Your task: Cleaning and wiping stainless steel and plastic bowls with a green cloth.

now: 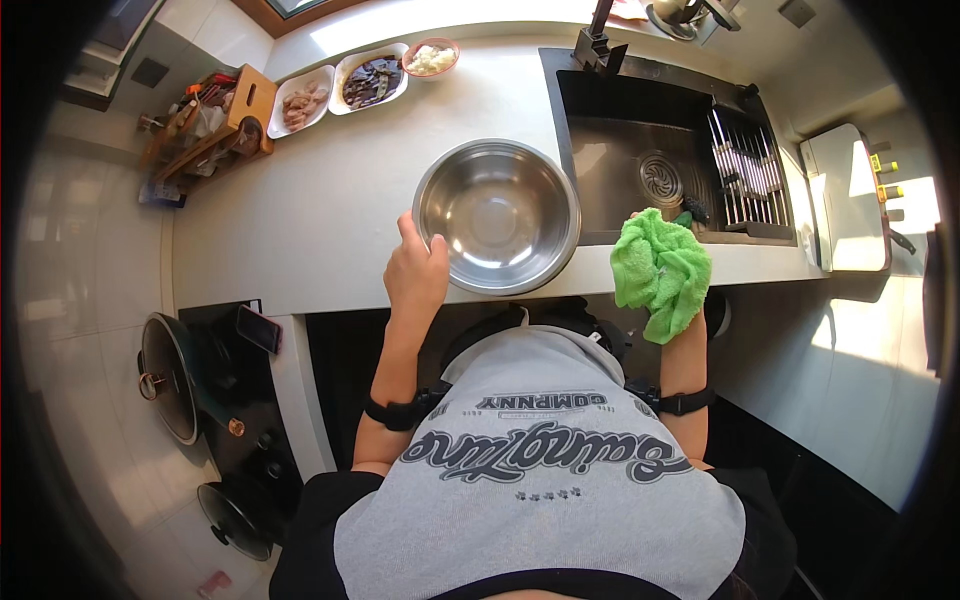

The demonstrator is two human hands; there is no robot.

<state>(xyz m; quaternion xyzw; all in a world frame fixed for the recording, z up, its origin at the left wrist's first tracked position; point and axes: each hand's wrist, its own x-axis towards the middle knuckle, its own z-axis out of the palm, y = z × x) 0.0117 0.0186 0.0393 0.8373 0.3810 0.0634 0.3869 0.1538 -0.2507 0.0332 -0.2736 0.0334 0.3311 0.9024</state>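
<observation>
A round stainless steel bowl (496, 216) stands upright on the pale countertop, close to its front edge and left of the sink. My left hand (420, 266) grips the bowl's left rim, thumb toward the inside and fingers outside. Nothing can be seen inside the bowl. A crumpled green towelling cloth (661, 274) is held up by my right hand (636, 215), just in front of the sink's front edge. The cloth covers nearly all of that hand; only a fingertip and the wrist show.
The dark sink (630, 157) has a tap (598, 54) and a metal rack (748, 169). Dishes of food (371, 79) and a wooden organizer (247, 112) stand back left. A phone (259, 328) and lidded pans (171, 379) lie left; a cutting board (847, 199) stands right.
</observation>
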